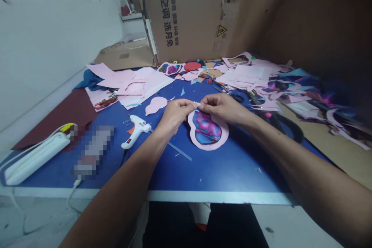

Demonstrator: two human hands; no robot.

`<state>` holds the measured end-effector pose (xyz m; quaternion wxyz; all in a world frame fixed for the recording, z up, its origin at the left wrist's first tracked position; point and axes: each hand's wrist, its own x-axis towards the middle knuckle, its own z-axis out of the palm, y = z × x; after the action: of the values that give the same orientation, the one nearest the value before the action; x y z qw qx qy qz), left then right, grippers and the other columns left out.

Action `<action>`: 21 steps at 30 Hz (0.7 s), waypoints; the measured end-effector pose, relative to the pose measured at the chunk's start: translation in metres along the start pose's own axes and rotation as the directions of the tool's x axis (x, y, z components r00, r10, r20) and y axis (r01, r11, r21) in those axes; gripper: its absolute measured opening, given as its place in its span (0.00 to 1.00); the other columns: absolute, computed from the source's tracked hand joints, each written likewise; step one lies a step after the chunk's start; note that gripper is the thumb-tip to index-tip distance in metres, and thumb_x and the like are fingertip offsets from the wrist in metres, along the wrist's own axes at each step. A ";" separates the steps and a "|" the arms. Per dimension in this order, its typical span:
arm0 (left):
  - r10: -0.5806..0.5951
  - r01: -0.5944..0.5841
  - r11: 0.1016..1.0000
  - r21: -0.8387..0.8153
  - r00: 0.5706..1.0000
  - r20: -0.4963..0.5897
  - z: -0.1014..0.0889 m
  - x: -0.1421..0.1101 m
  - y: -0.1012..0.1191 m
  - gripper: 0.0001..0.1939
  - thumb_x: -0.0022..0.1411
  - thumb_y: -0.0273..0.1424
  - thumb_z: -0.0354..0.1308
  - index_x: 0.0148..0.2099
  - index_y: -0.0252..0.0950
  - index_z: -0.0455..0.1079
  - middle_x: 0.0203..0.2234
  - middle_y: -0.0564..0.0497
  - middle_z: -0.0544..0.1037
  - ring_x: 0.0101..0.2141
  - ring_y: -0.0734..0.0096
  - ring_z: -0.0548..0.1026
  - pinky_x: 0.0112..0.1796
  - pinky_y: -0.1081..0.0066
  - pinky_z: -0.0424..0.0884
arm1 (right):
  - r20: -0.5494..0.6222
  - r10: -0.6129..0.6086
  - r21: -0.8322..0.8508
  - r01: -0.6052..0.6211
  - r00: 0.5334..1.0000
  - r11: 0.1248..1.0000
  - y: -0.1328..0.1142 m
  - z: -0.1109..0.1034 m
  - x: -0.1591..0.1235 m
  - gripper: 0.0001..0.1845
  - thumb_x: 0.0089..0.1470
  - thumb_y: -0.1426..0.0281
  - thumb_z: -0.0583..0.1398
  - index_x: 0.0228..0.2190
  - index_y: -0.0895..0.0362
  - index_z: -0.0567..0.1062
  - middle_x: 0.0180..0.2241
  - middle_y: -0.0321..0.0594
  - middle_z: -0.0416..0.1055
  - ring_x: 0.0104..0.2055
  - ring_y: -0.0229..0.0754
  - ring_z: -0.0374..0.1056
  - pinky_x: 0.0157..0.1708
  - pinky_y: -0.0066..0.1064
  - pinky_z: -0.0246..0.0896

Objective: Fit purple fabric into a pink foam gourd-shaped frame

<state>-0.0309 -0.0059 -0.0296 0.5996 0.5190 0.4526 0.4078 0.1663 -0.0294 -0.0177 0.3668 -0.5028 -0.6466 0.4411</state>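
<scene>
Both forearms [116,205] reach in from the bottom corners, across the front edge of a blue table [221,197]. Near the lower left of the frame lie a white power strip [36,159] and a pixelated object [93,149], with a white glue gun [136,130] just beside them. The left hand [174,115] and right hand [223,108] nearly meet at the centre, fingers curled and pinched tight on a pale scrap [197,104], which seems to be paper, though it is too small to be sure. Directly below the hands lies a pink-edged cutout [206,130] with a purple and blue print. A plain pink cutout [155,105] sits left of it. Beyond, pink paper scraps [145,83] spread across the table, and a printed cardboard box [186,11] stands upright at the top of the frame.
</scene>
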 end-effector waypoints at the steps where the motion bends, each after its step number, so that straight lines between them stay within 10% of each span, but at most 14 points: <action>1: 0.001 -0.001 1.000 0.000 1.000 -0.002 0.000 0.000 0.000 0.15 0.50 0.39 0.78 0.31 0.35 0.78 0.25 0.53 0.77 0.25 0.75 0.72 0.29 0.73 0.71 | -0.001 -0.002 -0.004 0.002 1.000 1.000 0.000 0.000 0.000 0.28 0.51 0.44 0.74 0.29 0.56 0.79 0.24 0.37 0.76 0.25 0.39 0.66 0.27 0.31 0.59; 21: -0.047 0.047 0.999 -0.011 0.999 0.026 -0.002 0.000 0.000 0.11 0.56 0.36 0.75 0.32 0.35 0.79 0.27 0.52 0.79 0.26 0.74 0.75 0.29 0.72 0.72 | -0.008 0.024 0.017 -0.024 1.000 1.000 0.001 0.001 0.001 0.28 0.49 0.44 0.75 0.29 0.55 0.79 0.23 0.35 0.73 0.24 0.38 0.63 0.26 0.32 0.57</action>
<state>-0.0323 -0.0056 -0.0298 0.6178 0.5099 0.4544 0.3897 0.1658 -0.0282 -0.0192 0.3682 -0.5091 -0.6355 0.4487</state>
